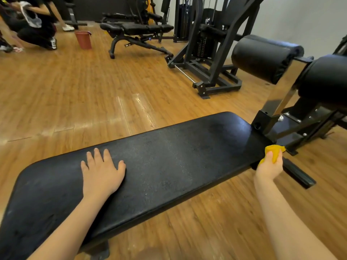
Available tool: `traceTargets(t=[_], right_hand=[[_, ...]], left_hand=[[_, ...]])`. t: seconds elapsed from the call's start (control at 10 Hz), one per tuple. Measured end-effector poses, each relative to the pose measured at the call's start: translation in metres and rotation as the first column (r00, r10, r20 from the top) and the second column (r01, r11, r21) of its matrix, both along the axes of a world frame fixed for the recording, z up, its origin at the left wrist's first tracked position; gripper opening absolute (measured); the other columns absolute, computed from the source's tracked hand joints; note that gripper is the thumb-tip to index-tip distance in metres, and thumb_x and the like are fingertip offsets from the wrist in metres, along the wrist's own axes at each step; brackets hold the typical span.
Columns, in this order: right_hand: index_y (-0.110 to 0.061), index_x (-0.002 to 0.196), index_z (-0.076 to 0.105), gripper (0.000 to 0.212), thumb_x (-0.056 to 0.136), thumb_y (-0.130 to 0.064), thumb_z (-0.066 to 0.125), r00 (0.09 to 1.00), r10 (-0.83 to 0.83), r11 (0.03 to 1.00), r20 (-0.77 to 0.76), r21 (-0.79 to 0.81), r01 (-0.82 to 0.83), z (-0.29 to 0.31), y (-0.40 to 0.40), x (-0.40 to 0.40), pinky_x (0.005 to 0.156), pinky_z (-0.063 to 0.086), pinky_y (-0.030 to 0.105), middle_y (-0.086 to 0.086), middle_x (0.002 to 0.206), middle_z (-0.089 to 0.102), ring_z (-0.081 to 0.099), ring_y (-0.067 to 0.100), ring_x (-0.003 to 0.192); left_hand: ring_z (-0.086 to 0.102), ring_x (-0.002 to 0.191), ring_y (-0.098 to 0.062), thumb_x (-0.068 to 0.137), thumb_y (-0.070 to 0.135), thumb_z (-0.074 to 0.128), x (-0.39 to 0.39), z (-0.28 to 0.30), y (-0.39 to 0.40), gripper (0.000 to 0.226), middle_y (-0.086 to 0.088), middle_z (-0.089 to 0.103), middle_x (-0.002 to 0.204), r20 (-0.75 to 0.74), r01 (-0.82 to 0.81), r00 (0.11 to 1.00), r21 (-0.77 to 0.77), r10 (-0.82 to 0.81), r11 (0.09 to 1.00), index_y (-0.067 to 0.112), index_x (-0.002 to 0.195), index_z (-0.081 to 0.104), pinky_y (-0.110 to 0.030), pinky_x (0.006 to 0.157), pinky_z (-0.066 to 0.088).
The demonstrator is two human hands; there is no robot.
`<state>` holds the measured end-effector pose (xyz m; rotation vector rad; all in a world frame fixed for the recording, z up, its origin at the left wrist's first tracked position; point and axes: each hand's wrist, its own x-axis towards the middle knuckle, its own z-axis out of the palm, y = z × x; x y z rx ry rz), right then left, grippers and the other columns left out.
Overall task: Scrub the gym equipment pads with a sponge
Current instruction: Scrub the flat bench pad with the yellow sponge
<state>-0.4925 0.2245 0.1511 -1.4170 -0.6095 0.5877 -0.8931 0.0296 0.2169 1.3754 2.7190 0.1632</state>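
Over at the far left a reddish-brown bucket stands on the wooden floor, something purplish draped over its rim, and what is inside cannot be made out from here. Near it a person in dark clothes crouches with a light-coloured cloth in hand. Down close, the long black bench pad runs from near left up to the right, its surface speckled with pale flecks and scuffs through the middle. The left hand lies flat on the pad, fingers straight and slightly spread, gripping nothing, forearm resting along the near part of the bench. The right hand is at the pad's right end, fingers and thumb curled round a yellow sponge, which is bunched in the grip and sits right against the pad's near right corner, beside the black metal frame. Beyond that, two fat black roller pads stick out from a chrome post at the right. Farther back stands a black weight machine on its floor frame, and left of it an adjustable bench with black cushions. A pale wall closes off the far right, and light glares off the floorboards in the middle of the room.
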Motion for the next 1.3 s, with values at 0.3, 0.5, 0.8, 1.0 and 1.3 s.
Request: traceTargets(t=[0.3,0.5,0.8,1.0,1.3], right_hand=[[-0.014,0.139,0.041,0.042,0.097,-0.017,0.041,1.0,0.007,1.0,0.01,-0.002,-0.007,0.011,-0.037,-0.037,0.095,0.033,0.019,0.005,0.13,0.052,0.048,0.019,0.117],[-0.016,0.144,0.033,0.044,0.1,-0.018,0.038,0.981,0.167,0.984,0.101,-0.073,-0.16,-0.01,-0.108,-0.083,0.11,0.027,0.032,0.006,0.145,0.04,0.037,0.021,0.132],[-0.016,0.146,0.027,0.047,0.1,-0.019,0.036,0.984,0.101,0.992,0.146,-0.086,-0.089,0.003,-0.07,-0.063,0.113,0.024,0.035,0.005,0.149,0.035,0.033,0.022,0.136],[-0.027,0.144,0.021,0.05,0.099,-0.011,0.036,0.95,0.214,0.977,0.228,-0.028,-0.213,-0.012,-0.144,-0.131,0.116,0.016,0.032,-0.003,0.154,0.02,0.019,0.011,0.141],[-0.014,0.14,0.038,0.042,0.099,-0.007,0.034,0.965,0.139,0.984,0.224,0.083,-0.16,0.013,-0.128,-0.062,0.109,0.027,0.021,0.005,0.144,0.042,0.038,0.017,0.132]], left_hand=[[0.002,0.146,-0.035,0.097,0.05,0.026,0.0,-0.001,0.0,0.07,-0.018,0.006,0.159,-0.003,-0.003,1.0,-0.001,0.003,1.0,0.008,0.151,0.014,-0.048,0.117,0.005],[0.0,0.146,-0.035,0.097,0.051,0.024,-0.001,0.0,-0.002,0.07,-0.017,0.004,0.159,0.017,0.009,1.0,-0.005,-0.009,1.0,0.008,0.152,0.013,-0.048,0.117,0.005],[0.001,0.146,-0.035,0.097,0.051,0.025,-0.002,0.0,0.0,0.071,-0.018,0.005,0.159,0.022,0.012,1.0,0.013,-0.012,1.0,0.008,0.152,0.013,-0.049,0.117,0.005],[0.002,0.146,-0.036,0.097,0.051,0.026,-0.001,0.0,0.001,0.07,-0.018,0.006,0.159,0.014,0.012,1.0,0.006,-0.012,1.0,0.008,0.151,0.014,-0.049,0.117,0.005],[0.003,0.145,-0.036,0.097,0.051,0.028,-0.001,0.001,-0.001,0.07,-0.018,0.009,0.158,0.011,0.01,1.0,0.003,-0.01,1.0,0.007,0.151,0.017,-0.049,0.117,0.007]])
